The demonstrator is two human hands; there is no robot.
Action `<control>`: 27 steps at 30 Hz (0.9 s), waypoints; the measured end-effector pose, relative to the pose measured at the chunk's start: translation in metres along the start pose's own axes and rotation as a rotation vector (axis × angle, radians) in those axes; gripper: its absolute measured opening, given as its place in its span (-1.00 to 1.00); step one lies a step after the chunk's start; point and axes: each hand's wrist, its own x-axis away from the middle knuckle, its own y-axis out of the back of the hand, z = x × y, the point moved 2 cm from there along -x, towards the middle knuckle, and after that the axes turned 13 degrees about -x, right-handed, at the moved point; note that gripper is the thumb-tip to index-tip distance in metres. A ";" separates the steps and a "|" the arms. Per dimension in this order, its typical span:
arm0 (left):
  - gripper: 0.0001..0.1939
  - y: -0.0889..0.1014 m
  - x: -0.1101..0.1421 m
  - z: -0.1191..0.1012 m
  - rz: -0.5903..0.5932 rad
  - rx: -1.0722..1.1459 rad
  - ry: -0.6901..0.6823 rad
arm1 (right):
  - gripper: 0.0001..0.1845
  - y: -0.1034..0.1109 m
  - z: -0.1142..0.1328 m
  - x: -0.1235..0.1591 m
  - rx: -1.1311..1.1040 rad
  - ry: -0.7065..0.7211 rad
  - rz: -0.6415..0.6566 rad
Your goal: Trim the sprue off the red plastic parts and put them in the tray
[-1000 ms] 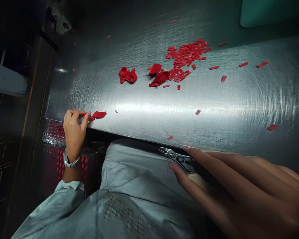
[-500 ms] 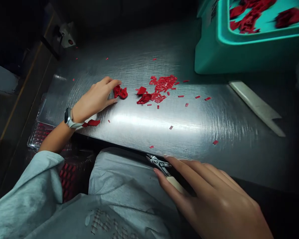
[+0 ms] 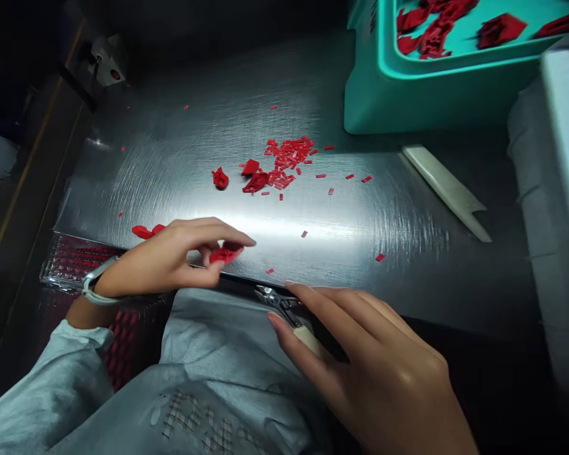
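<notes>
My left hand (image 3: 184, 256) is just above the table's front edge, thumb and fingers closed on a small red plastic part (image 3: 226, 253). My right hand (image 3: 370, 354) grips a pair of cutting nippers (image 3: 284, 306) with pale handles; their jaws point left, just below the table edge. On the metal table (image 3: 194, 145) lie several more red parts: one on its own (image 3: 220, 179), two together (image 3: 256, 182), and some partly behind my left wrist (image 3: 143, 232). Beside the pair is a pile of small red chips (image 3: 291, 153).
A teal bin (image 3: 422, 101) holding red parts stands at the back right. A pale notched strip (image 3: 446, 189) lies in front of it. Clear trays of red pieces (image 3: 71, 262) sit below the left edge. A white socket box (image 3: 110, 61) is at the far left.
My left hand has moved back toward the table edge and the nippers, now with a red part in its fingers. My right hand still holds the nippers. The view has shifted right.
</notes>
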 end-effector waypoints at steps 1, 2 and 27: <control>-0.54 -0.004 0.002 -0.006 0.009 0.025 -0.014 | -0.79 0.000 0.002 -0.002 0.005 0.007 0.012; -0.52 -0.008 0.002 -0.011 0.020 0.046 -0.029 | -0.78 0.001 0.005 -0.004 0.020 0.017 0.025; -0.73 -0.031 0.011 -0.011 0.131 0.152 -0.094 | -0.69 0.006 -0.006 0.005 -0.348 -0.191 0.274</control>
